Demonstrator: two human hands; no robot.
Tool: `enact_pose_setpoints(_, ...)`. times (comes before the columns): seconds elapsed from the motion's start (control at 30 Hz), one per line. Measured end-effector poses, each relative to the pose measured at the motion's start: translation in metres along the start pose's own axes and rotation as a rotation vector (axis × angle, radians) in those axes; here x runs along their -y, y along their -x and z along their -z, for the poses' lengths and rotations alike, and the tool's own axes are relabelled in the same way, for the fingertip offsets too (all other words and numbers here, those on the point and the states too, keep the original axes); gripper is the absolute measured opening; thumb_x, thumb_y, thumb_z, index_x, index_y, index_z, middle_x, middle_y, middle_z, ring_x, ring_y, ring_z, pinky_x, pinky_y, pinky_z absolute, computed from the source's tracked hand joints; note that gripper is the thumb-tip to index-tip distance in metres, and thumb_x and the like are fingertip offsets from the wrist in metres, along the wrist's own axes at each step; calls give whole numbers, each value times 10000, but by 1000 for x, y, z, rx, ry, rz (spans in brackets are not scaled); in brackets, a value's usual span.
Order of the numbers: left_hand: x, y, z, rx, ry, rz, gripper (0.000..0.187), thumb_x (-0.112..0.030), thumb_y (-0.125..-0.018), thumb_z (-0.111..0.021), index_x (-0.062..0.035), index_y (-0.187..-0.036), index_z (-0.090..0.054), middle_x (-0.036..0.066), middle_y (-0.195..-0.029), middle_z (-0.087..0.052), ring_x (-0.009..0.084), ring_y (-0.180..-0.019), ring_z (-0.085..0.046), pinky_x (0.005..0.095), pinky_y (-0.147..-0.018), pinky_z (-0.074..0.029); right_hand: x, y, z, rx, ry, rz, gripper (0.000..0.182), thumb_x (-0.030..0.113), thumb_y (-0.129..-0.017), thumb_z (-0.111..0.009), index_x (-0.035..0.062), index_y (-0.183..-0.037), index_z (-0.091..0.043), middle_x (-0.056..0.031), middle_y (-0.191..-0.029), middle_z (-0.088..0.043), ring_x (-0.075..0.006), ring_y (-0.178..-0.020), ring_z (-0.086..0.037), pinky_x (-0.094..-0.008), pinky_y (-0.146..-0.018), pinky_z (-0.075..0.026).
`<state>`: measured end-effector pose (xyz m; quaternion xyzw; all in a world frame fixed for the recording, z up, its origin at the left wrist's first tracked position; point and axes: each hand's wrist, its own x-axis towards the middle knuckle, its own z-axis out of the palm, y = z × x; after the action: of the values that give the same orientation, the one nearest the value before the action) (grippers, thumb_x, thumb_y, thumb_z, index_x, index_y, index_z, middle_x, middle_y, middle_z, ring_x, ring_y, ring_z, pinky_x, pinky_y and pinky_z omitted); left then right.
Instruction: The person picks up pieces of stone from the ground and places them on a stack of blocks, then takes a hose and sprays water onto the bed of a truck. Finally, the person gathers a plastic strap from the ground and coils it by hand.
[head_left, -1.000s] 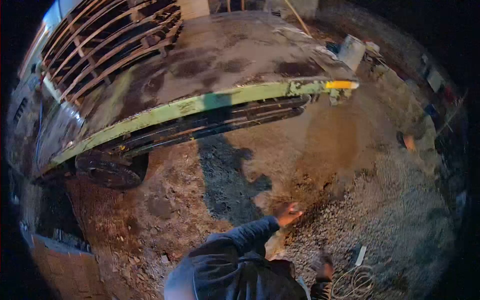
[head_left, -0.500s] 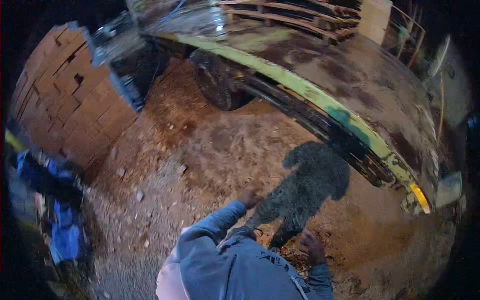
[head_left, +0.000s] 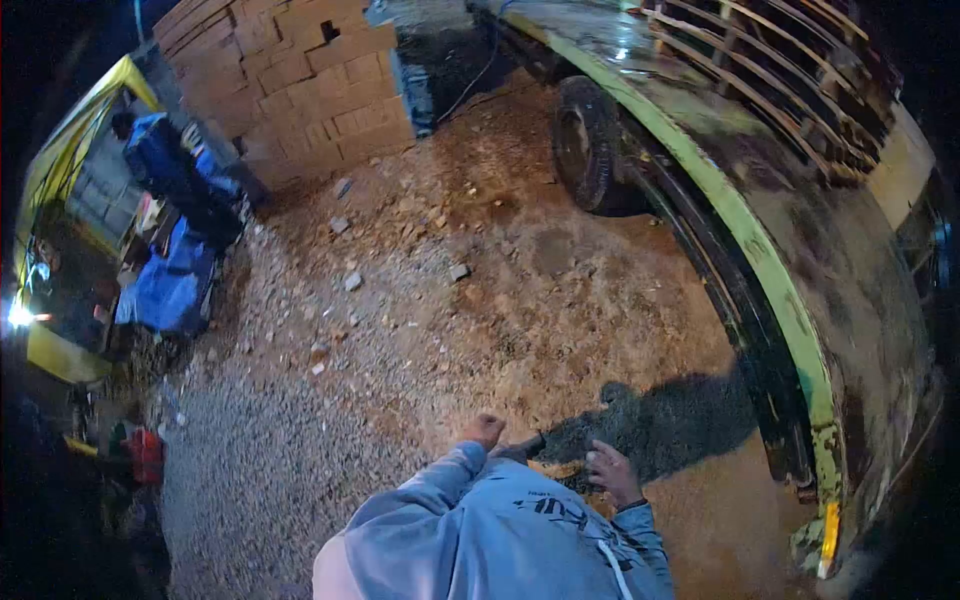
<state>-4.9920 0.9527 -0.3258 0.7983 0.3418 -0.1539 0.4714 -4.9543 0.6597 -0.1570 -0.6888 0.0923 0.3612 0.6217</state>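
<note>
My left hand [head_left: 485, 430] hangs in front of my body, its fingers curled into a loose fist, with nothing seen in it. My right hand [head_left: 612, 473] is on the other side, fingers loosely bent and a little apart, holding nothing. Both hands are in the air over the gravelly ground [head_left: 400, 350], and neither touches any object. Below them shows the front of my grey-blue hooded sweatshirt [head_left: 500, 540]. A dark shadow [head_left: 660, 425] falls on the dirt beyond my right hand.
A truck's flat bed [head_left: 750, 210] with a pale green edge and a wheel [head_left: 585, 145] runs along the right. Stacked bricks [head_left: 300, 75] stand at the back. At left are a person [head_left: 165, 165] in dark clothes, a blue sheet [head_left: 175, 280] and a yellow-framed canopy [head_left: 85, 100]. Loose stones lie about.
My view has turned left, so the truck bed has shifted right and the person and canopy now show clearly. My hands have drawn somewhat closer together and stay without any object.
</note>
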Motion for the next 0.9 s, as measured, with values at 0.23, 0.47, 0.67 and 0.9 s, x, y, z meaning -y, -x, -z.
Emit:
enact_pose_setpoints(0.23, -96, -40, 7, -19, -79, -240, 502, -454, -786, -519, -57, -1089, -571, 206, -981, -605, 331, -952, -569, 400, -841, -432, 16, -10, 23, -196, -34, 13, 510, 259, -805, -612, 64, -1242, -437, -77, -994, -541, -167, -844, -547, -298, -684, -471)
enact_pose_setpoints(0.47, -139, -108, -20, 211, -93, -350, 545, -454, -791, -525, -24, -1127, -537, 206, -1083, -570, 331, -1016, -540, 391, -855, -430, 25, -14, 33, -434, -176, 36, 432, 266, -814, -604, 31, -1159, -492, -65, -968, -561, -163, -799, -559, -292, -673, -470)
enact_pose_setpoints(0.67, -137, -125, -72, 559, -195, -413, 548, -463, -812, -520, -62, -1185, -505, 164, -1067, -591, 290, -987, -564, 361, -807, -469, -10, -29, 33, -526, -147, -26, 283, 276, -816, -604, 14, -923, -592, -49, -793, -595, -165, -720, -581, -271, -631, -463)
enact_pose_setpoints(0.9, -183, -99, -78, 916, -175, -509, 456, -376, -828, -550, -29, -1124, -553, 107, -834, -641, 177, -718, -601, 316, -684, -491, -28, -5, 13, -664, 173, -123, 430, 466, -744, -621, 36, -742, -631, -95, -698, -583, -193, -679, -564, -358, -627, -441)
